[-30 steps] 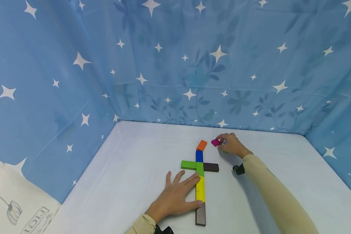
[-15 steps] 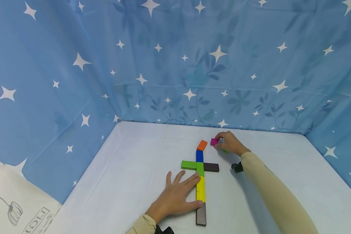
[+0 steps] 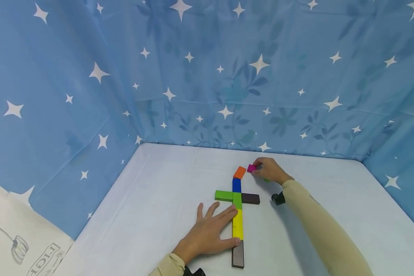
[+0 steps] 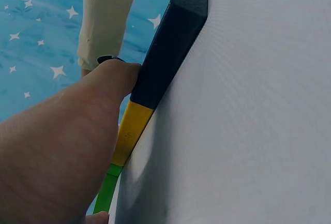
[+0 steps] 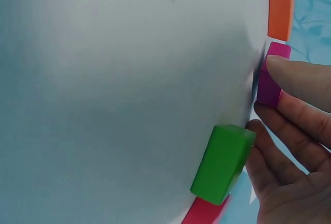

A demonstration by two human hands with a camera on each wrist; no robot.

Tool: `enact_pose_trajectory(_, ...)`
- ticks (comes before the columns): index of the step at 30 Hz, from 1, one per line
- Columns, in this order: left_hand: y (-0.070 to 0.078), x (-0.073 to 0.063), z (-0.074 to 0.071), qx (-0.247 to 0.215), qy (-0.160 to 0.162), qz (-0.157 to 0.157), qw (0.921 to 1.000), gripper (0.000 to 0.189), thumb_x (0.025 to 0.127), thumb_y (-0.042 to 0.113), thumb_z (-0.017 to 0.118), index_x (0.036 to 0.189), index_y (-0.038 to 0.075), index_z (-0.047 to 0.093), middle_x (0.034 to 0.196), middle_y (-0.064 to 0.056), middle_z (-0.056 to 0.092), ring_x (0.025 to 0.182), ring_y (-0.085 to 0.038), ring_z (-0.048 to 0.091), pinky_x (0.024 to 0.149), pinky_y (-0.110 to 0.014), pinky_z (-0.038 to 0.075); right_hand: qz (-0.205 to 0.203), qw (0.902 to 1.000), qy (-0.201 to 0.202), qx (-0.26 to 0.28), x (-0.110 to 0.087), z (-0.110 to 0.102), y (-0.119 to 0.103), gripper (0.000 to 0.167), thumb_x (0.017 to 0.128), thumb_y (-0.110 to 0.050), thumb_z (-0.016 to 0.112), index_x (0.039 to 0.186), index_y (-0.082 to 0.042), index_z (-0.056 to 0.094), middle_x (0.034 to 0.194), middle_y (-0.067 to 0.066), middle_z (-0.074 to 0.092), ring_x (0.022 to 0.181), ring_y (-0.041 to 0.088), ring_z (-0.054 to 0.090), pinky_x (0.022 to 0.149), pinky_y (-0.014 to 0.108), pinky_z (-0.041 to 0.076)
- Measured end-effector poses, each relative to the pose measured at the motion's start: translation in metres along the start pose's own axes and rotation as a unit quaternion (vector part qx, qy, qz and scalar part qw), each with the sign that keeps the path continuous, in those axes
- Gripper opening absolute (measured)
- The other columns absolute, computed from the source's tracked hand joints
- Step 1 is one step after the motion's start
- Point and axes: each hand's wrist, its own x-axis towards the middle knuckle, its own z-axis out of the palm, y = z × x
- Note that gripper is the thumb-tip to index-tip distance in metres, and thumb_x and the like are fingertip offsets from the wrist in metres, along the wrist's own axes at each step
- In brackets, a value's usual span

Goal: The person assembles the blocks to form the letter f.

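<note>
In the head view my right hand (image 3: 271, 170) pinches a magenta block (image 3: 251, 168) between thumb and fingers. A small gap separates that block from the orange block (image 3: 239, 172), which lies slanted above the blue block (image 3: 236, 185). My left hand (image 3: 208, 234) lies with spread fingers along a row of blocks. Its fingertips touch the row near where the middle green block (image 3: 237, 200) meets the yellow block (image 3: 237, 226). The thumb rests where yellow meets the grey-brown block (image 3: 238, 256). In the right wrist view another green block (image 5: 220, 164) lies beneath my right hand.
A green block (image 3: 223, 195) and a dark brown block (image 3: 250, 198) extend sideways from the row. Part of a red block (image 5: 207, 212) shows beyond the loose green one. The white table (image 3: 158, 199) is backed by a blue star-patterned curtain (image 3: 207, 76).
My right hand has shifted slightly left with the magenta block, bringing it closer to the orange block and turning it a little. The left hand keeps its place on the row.
</note>
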Motion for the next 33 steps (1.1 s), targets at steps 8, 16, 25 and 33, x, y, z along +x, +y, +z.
enact_pose_trajectory(8,0.0011,0.0009,-0.0003,0.001,-0.003,0.000,1.0000,0.081,0.100,0.076,0.050,0.168,0.034,0.040,0.173,0.018,0.027,0.157,-0.038,0.027,0.117,-0.082,0.005,-0.005,0.9999,0.007,-0.011,0.0002,0.0023,-0.0009,0.028,0.096,-0.009,0.079,0.118,0.007,0.071,0.113,0.019,0.071,0.102,0.035,0.063,0.099,0.053,0.055)
enact_pose_trajectory(16,0.0016,0.0000,-0.0020,0.005,-0.003,-0.001,1.0000,0.080,0.100,0.075,0.051,0.167,0.034,0.040,0.173,0.018,0.028,0.157,-0.038,0.027,0.117,-0.082,0.006,0.003,0.9999,0.007,-0.011,0.0012,0.0037,-0.0039,0.030,0.096,-0.009,0.079,0.119,0.008,0.070,0.112,0.019,0.069,0.103,0.036,0.061,0.100,0.053,0.054)
enact_pose_trajectory(25,0.0045,0.0012,-0.0054,0.011,0.004,0.001,0.9999,0.080,0.099,0.074,0.053,0.167,0.033,0.041,0.172,0.019,0.029,0.157,-0.037,0.028,0.117,-0.080,0.008,0.010,0.9999,0.010,-0.010,0.0006,0.0019,-0.0033,0.032,0.097,-0.010,0.079,0.122,0.007,0.069,0.113,0.019,0.067,0.105,0.037,0.059,0.101,0.053,0.053)
enact_pose_trajectory(33,0.0052,0.0001,-0.0043,0.006,0.001,-0.004,1.0000,0.080,0.099,0.074,0.053,0.167,0.033,0.042,0.172,0.018,0.030,0.157,-0.038,0.028,0.117,-0.082,0.007,0.020,0.9996,0.009,0.020,-0.0047,0.0003,-0.0016,0.060,0.101,-0.024,0.075,0.151,0.004,0.055,0.144,0.027,0.060,0.133,0.046,0.054,0.112,0.063,0.044)
